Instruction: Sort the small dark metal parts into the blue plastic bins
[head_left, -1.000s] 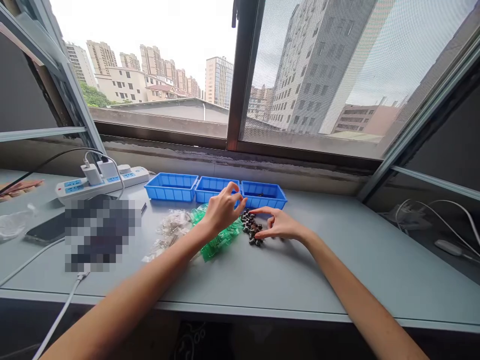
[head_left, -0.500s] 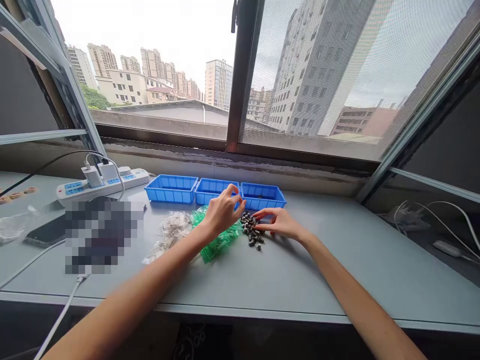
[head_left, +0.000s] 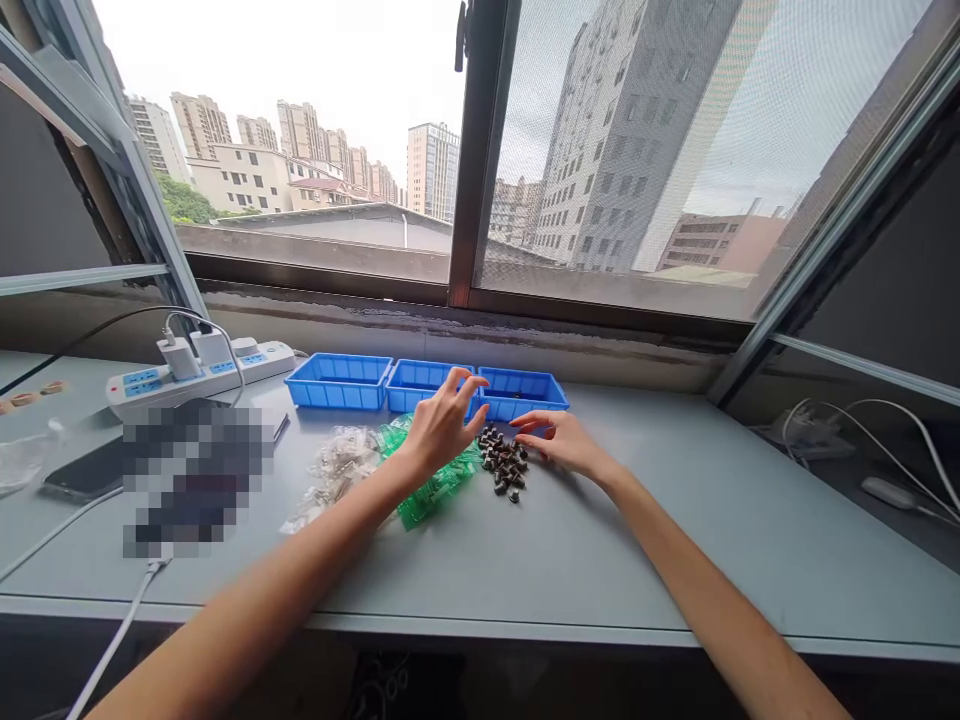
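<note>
A pile of small dark metal parts lies on the desk between my hands; their exact kind is too small to tell. My left hand hovers above the green plastic packets, thumb and fingers apart, nothing visible between them. At the pile's right edge is my right hand, fingers bent and parted from the thumb. Whether its fingertips touch a part is hard to see. Behind the hands stand three blue bins in a row: a left bin, a middle bin and a right bin with a few dark bits inside.
Clear plastic bags with pale contents lie left of the green packets. Farther left are a power strip with plugs, a dark phone, a blurred-out object and a white cable. A window sill runs behind the bins.
My left hand's fingers have spread wider apart. The right hand has drawn back slightly from the metal parts, toward the pile's edge. The view has shifted a little.
</note>
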